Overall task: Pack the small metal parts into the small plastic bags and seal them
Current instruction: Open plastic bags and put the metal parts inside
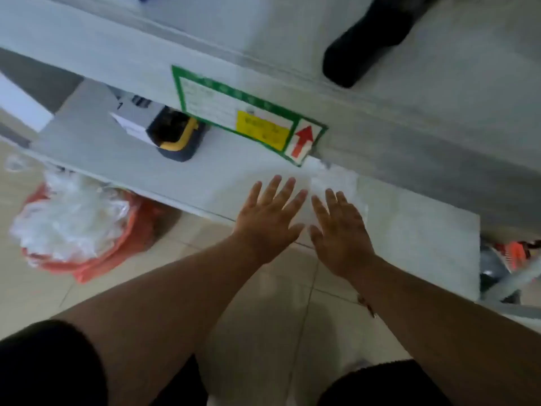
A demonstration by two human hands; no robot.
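Now, hands: we have our left hand [268,218] and right hand [339,230] side by side, fingers straight and spread, palms down, gripping nothing.
Bags: a pale, blurred patch that we take for the small plastic bags [330,186] lies on the worktop [123,148] under and just beyond our fingertips, right below the arrow corner of the green-bordered label [248,115]; we judge the flat palms are there to press it smooth or squeeze it closed.
Metal parts: we cannot make any out; too blurred to tell whether they sit inside the plastic.
Left of the label: a black and yellow tool [178,139] beside a white box [131,124], both well apart from our hands.
Further left and lower: an orange sack [96,265] heaped with clear plastic [67,218] on the floor, probably kept within easy reach.
Above right of the label: a dark shape [366,45], unclear.
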